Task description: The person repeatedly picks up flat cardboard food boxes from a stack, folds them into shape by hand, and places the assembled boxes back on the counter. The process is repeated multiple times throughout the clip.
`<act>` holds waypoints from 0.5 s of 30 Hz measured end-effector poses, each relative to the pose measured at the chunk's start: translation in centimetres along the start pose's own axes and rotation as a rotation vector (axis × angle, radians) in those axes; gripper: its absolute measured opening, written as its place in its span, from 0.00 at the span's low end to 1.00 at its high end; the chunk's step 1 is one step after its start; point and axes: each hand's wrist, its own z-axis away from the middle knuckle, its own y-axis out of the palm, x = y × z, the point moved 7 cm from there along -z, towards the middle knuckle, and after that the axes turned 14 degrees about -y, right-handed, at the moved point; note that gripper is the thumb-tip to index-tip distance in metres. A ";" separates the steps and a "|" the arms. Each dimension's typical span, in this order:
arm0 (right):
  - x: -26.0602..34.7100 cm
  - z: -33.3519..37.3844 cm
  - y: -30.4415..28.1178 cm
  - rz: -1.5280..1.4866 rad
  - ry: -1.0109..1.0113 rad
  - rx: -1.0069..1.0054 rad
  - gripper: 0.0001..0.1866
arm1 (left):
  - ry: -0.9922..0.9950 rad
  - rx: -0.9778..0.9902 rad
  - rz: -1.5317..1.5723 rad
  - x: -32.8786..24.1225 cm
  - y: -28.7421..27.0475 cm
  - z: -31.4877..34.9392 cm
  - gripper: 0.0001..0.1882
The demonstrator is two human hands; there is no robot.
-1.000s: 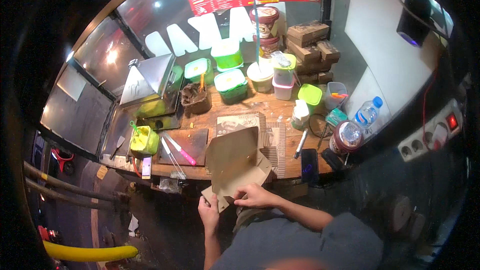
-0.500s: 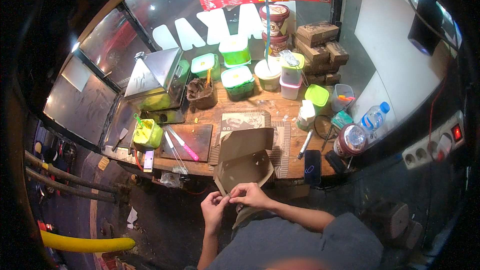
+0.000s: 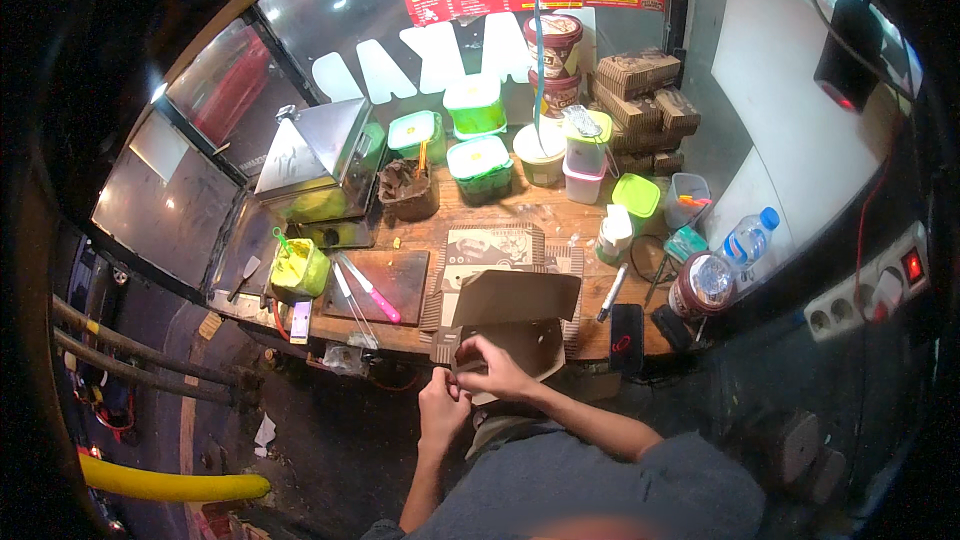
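Observation:
A partly folded brown cardboard food box (image 3: 515, 302) is at the table's front edge, its lid panel raised. My left hand (image 3: 443, 410) is closed at the box's near left corner, gripping the edge of a side flap. Just to its right, my right hand (image 3: 495, 372) has its fingers bent round the same left side wall, its fingertips partly hidden inside. The two hands almost touch. Behind the box, flat printed cardboard blanks (image 3: 490, 244) lie stacked on the wooden table (image 3: 400, 338).
To the left are a dark board (image 3: 405, 275) with a pink-handled knife (image 3: 376, 300) and a yellow tub (image 3: 299, 268). Right of the box lie a marker (image 3: 612, 292) and a phone (image 3: 627, 328). Lidded tubs (image 3: 480, 162) and folded boxes (image 3: 635, 75) stand at the back.
The box has turned and shifted slightly right, with its lid panel now squarer to me. My right hand has moved up over the left side wall; my left hand has closed more.

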 end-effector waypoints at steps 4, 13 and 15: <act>1.6 -1.1 -2.5 0.268 -0.034 -0.285 0.23 | 0.147 -0.044 0.038 -0.8 1.0 1.3 0.12; 2.7 1.1 -3.3 0.553 -0.357 -0.271 0.12 | 0.197 -0.268 0.081 -1.4 -0.2 1.5 0.09; 4.3 1.7 -2.3 1.037 -0.589 -0.263 0.12 | 0.289 -0.345 0.075 -2.3 -0.6 1.6 0.06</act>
